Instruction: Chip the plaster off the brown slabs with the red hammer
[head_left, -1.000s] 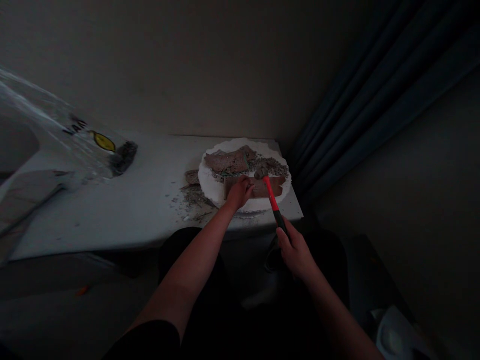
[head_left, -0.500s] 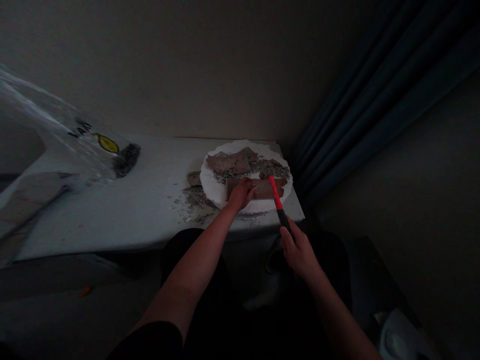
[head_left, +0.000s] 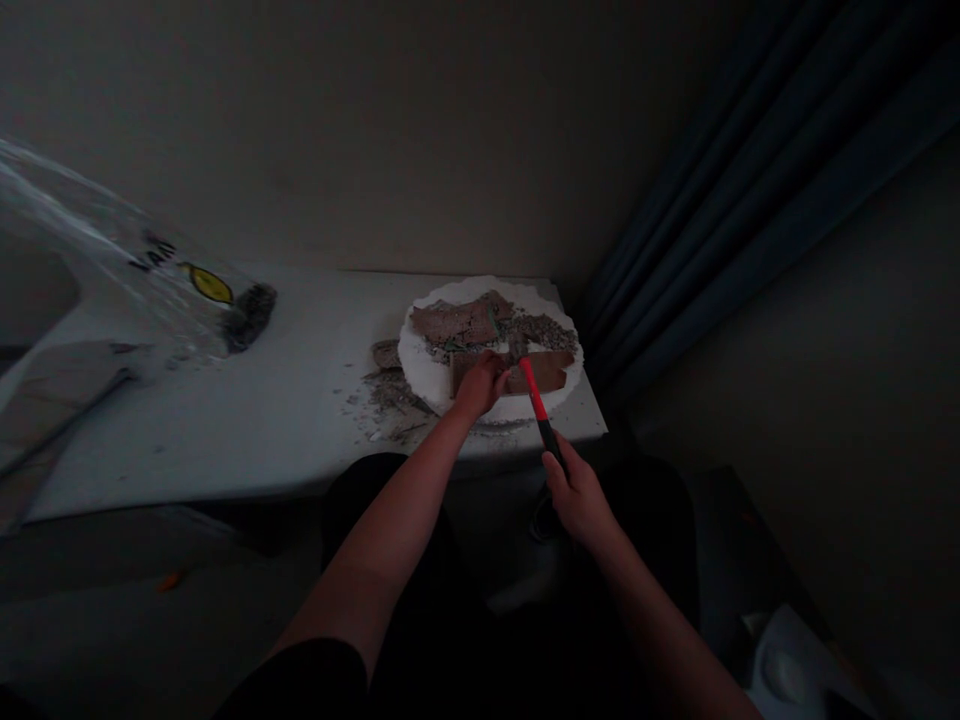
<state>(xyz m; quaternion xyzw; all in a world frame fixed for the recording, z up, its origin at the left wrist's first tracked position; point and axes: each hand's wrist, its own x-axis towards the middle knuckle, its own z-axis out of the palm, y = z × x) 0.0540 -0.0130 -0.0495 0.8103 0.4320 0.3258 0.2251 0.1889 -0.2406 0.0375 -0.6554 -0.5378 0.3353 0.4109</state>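
One hammer (head_left: 533,387), gripped in the right hand (head_left: 576,492), could swing crooked and hit the left hand (head_left: 481,384), grip unclear, on the board (head_left: 548,373).

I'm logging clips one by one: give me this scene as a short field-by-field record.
Left hand: on flat brown piece
Right hand: gripping hammer by its black end
Hammer head: at piece's far edge; contact unclear
Under piece: white scalloped disc with gray crumbs
Table: white, loose debris left of disc
Far left: clear plastic bag, yellow print
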